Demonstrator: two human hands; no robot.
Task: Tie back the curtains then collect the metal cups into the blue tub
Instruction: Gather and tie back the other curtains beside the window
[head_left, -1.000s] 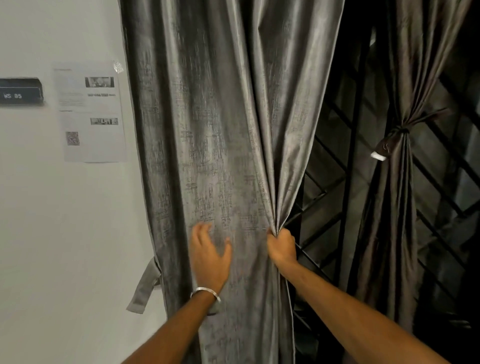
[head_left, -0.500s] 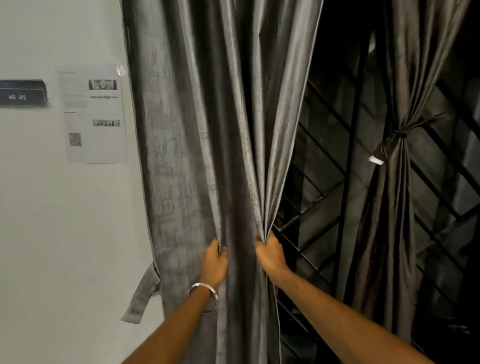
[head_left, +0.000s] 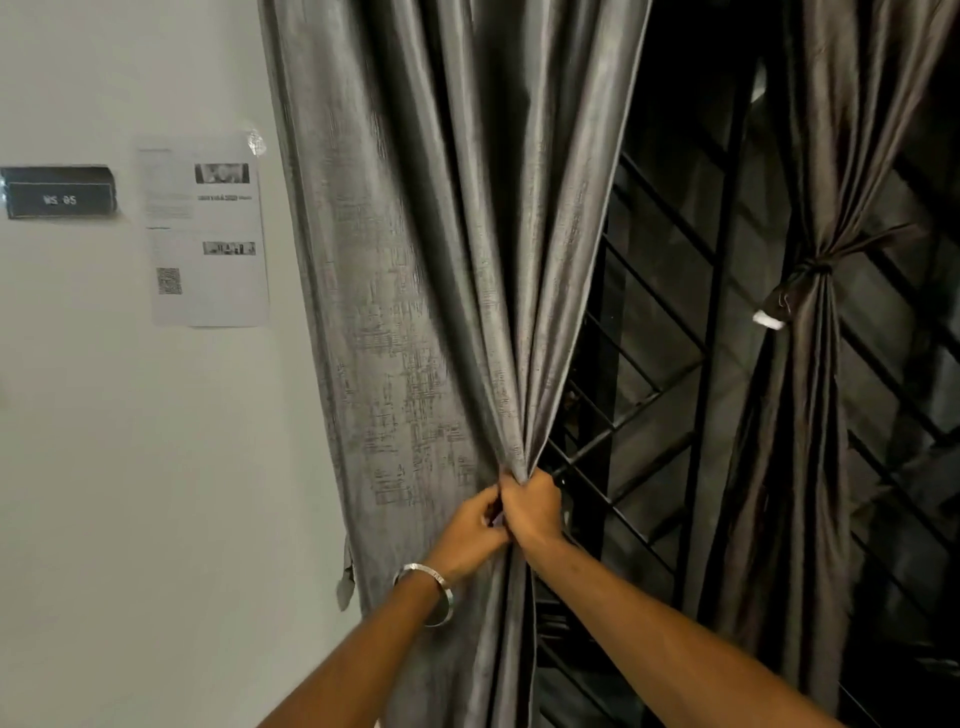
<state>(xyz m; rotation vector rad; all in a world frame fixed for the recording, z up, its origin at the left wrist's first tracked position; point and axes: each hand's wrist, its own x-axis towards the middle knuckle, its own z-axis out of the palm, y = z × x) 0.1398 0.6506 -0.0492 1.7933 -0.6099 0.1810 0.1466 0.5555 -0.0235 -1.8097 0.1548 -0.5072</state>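
A grey left curtain (head_left: 415, 312) hangs in front of me, its folds drawn together at waist height. My right hand (head_left: 532, 506) is clenched around the gathered folds. My left hand (head_left: 470, 527), with a metal bangle on its wrist, touches the right hand and pinches the same bunch of cloth. A loose grey tie-back strap (head_left: 345, 577) hangs at the curtain's left edge by the wall. The right curtain (head_left: 810, 415) is bound at its middle by a knotted tie-back (head_left: 810, 270). No metal cups or blue tub are in view.
A dark window grille (head_left: 649, 415) with diagonal bars stands behind the curtains. On the white wall to the left hang a printed paper sheet (head_left: 208, 234) and a small black label plate (head_left: 60, 192).
My left hand went from flat and open on the cloth to gripping a fold, then slid right to meet my right hand. The left curtain is now bunched into one gather.
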